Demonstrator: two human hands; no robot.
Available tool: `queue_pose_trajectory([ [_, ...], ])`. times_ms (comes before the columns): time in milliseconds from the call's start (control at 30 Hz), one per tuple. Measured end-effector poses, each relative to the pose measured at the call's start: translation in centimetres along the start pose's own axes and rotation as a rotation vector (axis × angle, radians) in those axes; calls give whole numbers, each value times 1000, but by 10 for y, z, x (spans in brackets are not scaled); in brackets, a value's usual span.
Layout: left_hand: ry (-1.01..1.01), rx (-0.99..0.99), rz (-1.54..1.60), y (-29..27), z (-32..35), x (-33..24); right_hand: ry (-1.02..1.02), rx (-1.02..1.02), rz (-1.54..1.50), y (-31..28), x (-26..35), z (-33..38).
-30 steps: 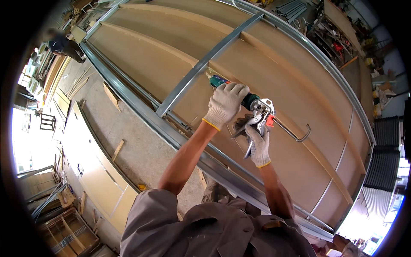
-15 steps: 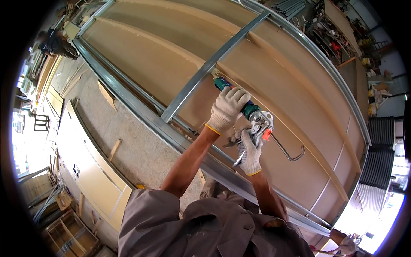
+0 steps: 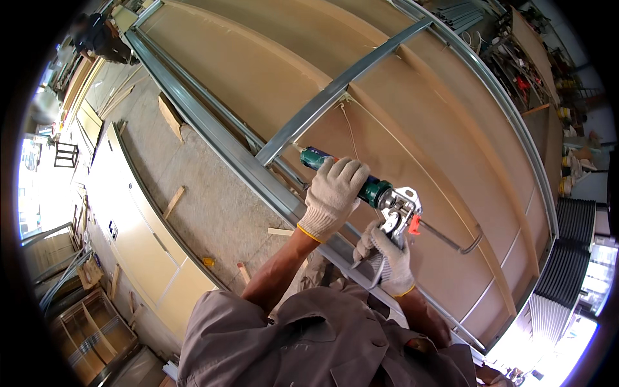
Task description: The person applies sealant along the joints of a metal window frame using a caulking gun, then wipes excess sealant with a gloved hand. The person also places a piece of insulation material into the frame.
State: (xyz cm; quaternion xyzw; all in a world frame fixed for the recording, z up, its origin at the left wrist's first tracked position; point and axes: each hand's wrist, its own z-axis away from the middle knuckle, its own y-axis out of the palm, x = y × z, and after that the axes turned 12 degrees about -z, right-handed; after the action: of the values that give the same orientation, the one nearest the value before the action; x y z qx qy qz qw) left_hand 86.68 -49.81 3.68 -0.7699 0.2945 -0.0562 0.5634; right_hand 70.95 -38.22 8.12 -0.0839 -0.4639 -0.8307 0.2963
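A caulking gun (image 3: 400, 208) with a green cartridge (image 3: 317, 158) is held over a large brown board (image 3: 412, 122) in a grey metal frame (image 3: 213, 138). My left hand (image 3: 334, 195), in a white knit glove, wraps around the cartridge barrel. My right hand (image 3: 387, 257), also gloved, grips the gun's handle and trigger. The nozzle points up-left toward the foot of a metal crossbar (image 3: 335, 93). A thin pale bead line (image 3: 412, 168) runs along the board beside a wooden batten. The gun's plunger rod (image 3: 454, 237) sticks out to the right.
A cream door panel (image 3: 132, 226) lies on the concrete floor (image 3: 206, 193) to the left, with wood offcuts (image 3: 173, 201) scattered around. Wooden crates (image 3: 90, 329) stand lower left. Shelving with tools (image 3: 529, 71) lines the upper right. Another person (image 3: 97, 39) is at the far top left.
Both hands and the caulking gun have slid a little down and right along the board. The grip on the gun is unchanged.
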Motion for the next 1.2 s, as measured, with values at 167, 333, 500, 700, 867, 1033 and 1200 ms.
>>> queue_pose_trajectory([
  [167, -89, 12, 23, -2, -10, 3, 161, -32, 51, 14, 48, -18],
  [333, -142, -6, 12, 11, -28, 5, 222, -11, 193, 16, 90, -45],
  [500, -102, 15, 14, 22, -34, 6, 154, 44, 290, -6, 101, -51],
  [700, 5, 10, 48, 31, -38, -2, 76, 72, 114, -32, 86, -45],
  [867, 155, -6, 15, 45, -39, -35, -42, 64, 41, -66, 72, -3],
  [1033, 384, 33, -43, 8, -36, -96, -116, 34, -141, -121, 57, 57],
  [1200, 546, -108, 141, -41, -32, -155, -162, 345, -784, -150, 24, 93],
])
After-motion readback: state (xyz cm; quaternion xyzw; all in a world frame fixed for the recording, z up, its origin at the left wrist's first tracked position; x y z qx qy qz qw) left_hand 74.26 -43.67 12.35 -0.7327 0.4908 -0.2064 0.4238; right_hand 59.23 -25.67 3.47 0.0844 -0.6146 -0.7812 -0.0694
